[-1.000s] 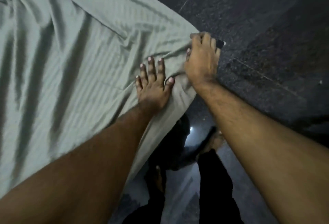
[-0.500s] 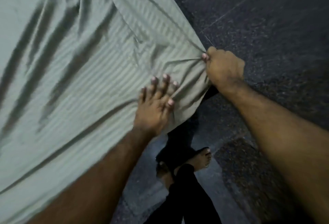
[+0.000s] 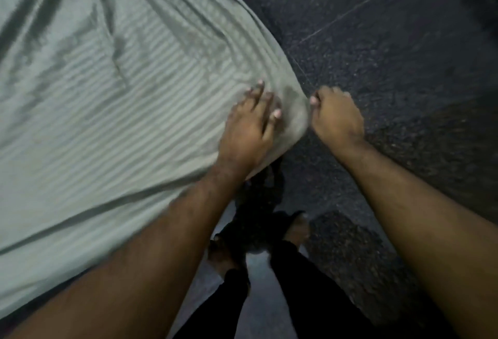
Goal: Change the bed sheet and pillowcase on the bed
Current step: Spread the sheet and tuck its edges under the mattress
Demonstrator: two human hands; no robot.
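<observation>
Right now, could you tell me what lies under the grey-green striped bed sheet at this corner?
Nothing beneath shows: the grey-green striped bed sheet covers it fully. On top, the left hand presses; the right hand grips its corner edge.

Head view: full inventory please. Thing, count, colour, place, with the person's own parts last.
bed sheet: 1, pale grey-green with woven stripes, covers the bed across the left and centre, creased, its corner at mid-frame.
floor: 1, dark speckled stone tiles with thin pale joints, right and top; glossy patch at bottom centre.
left hand: 1, fingers spread, presses on the sheet near its corner.
right hand: 1, curled into a fist at the sheet's corner edge, seems to pinch the fabric; the grip itself is hidden.
forearms: 2, bare, reaching in from the bottom corners.
feet: 2, bare, on the floor at bottom centre.
trouser legs: 2, black, bottom centre.
</observation>
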